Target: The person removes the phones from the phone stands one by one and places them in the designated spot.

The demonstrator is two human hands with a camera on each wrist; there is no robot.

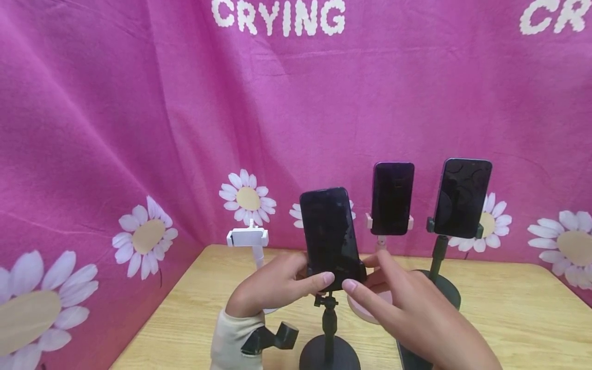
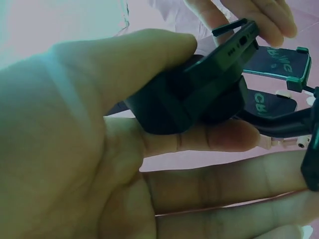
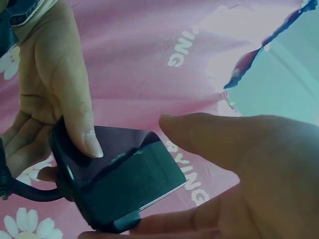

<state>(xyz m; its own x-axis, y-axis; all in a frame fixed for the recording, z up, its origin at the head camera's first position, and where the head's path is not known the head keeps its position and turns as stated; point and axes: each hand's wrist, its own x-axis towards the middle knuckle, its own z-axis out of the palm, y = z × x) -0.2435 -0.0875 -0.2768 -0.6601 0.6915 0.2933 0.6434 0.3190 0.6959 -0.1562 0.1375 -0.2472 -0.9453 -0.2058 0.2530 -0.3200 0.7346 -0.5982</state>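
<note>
A black smartphone stands upright, slightly tilted, in the clamp of a black phone stand with a round base. My left hand pinches the phone and its holder at the lower left. The thumb lies on the screen and the index finger is behind, as the left wrist view shows. My right hand is at the lower right, its fingers touching the clamp's side. Its thumb stands off the screen in the right wrist view. The right fingertips are partly hidden behind the phone.
Behind, a phone sits in a pink stand and another phone in a dark green one. A white stand holds no phone at left. A dark flat object lies under my right forearm. A pink cloth hangs behind the wooden table.
</note>
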